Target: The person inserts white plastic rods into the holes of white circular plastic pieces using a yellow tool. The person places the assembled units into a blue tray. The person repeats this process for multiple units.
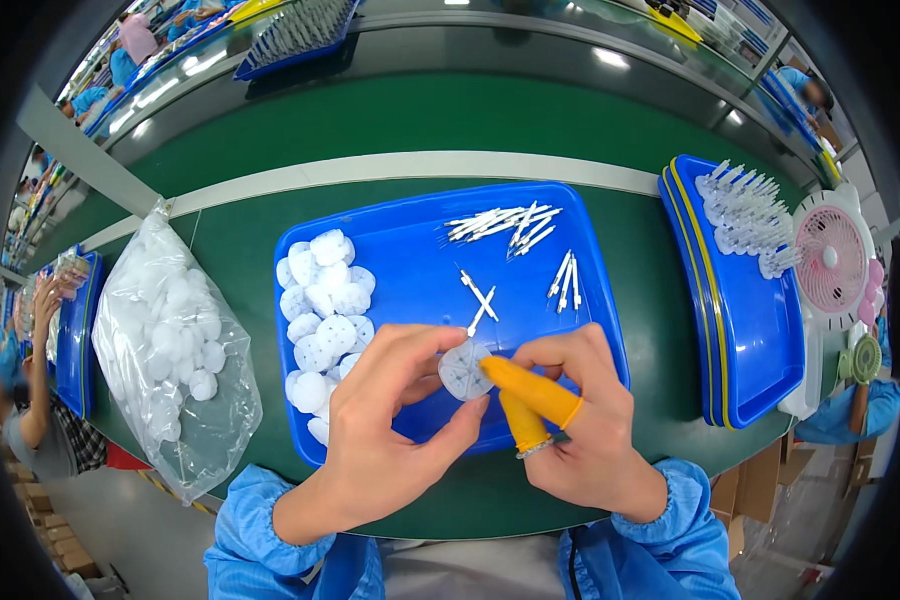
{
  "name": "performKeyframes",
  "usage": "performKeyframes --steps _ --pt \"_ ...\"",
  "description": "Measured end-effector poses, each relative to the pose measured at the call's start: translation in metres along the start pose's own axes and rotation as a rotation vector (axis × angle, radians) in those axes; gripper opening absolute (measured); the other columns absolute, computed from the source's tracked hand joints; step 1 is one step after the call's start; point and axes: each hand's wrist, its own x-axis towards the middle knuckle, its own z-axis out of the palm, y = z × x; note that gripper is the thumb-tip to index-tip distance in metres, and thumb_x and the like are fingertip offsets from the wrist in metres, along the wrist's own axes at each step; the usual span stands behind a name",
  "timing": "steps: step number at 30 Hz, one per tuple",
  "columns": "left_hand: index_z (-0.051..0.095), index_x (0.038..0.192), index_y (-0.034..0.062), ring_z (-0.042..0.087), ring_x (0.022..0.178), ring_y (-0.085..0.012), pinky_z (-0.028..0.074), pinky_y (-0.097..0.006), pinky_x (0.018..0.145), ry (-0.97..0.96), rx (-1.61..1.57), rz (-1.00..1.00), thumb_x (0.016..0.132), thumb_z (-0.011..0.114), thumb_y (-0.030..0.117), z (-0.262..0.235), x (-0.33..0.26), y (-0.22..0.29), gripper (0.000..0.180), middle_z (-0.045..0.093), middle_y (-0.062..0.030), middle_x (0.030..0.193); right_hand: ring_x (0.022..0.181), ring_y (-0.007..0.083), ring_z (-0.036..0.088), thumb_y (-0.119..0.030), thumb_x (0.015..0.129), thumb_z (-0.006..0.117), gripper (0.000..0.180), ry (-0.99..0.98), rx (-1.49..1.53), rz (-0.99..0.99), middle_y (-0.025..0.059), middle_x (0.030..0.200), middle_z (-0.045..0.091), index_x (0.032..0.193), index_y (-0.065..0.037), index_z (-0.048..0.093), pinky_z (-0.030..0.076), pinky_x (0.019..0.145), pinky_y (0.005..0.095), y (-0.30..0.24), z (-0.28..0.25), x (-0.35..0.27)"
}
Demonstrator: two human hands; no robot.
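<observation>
Between the thumb and fingers of my left hand [390, 415] is a small round translucent plastic disc [462, 371] with raised ribs. My right hand [580, 425] wears yellow finger cots on two fingers, and one covered fingertip presses the disc's right edge. Both hands are above the near side of a blue tray [400, 270]. Just beyond the disc lie two crossed thin white sticks [482, 300]. A pile of white sticks with fine tips [505, 225] rests at the tray's far right, near a smaller group [565, 280]. White perforated discs [325, 290] are heaped along its left side.
A clear plastic bag of white discs [175, 330] lies left of the tray. At right, stacked blue and yellow trays [760, 370] hold upright clear pieces [745, 215], beside a pink fan [832, 255]. A pale ledge [410, 165] crosses behind. Another person's arm [38, 370] shows far left.
</observation>
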Motion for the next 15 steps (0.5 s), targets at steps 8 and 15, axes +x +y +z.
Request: performKeyframes --steps 8,15 --pt "0.060 0.138 -0.0022 0.072 0.114 -0.0233 0.063 -0.032 0.093 0.041 0.004 -0.012 0.084 0.077 -0.014 0.0016 0.0006 -0.0001 0.058 0.060 -0.0116 0.127 0.090 0.0301 0.056 0.008 0.053 0.068 0.059 -0.019 -0.034 -0.019 0.0133 0.112 0.067 0.111 0.003 0.081 0.049 0.067 0.0369 0.0010 -0.0036 -0.0012" --pt "0.066 0.134 0.0018 0.074 0.099 -0.0226 0.064 -0.033 0.083 0.113 0.046 0.025 0.081 0.086 -0.002 0.0045 -0.0004 -0.0046 0.057 0.069 -0.0124 0.118 0.088 0.0290 0.056 0.008 0.052 0.068 0.059 -0.030 -0.026 -0.051 0.0130 0.110 0.068 0.110 0.003 0.082 0.047 0.066 0.0359 -0.0001 -0.0023 -0.0017"
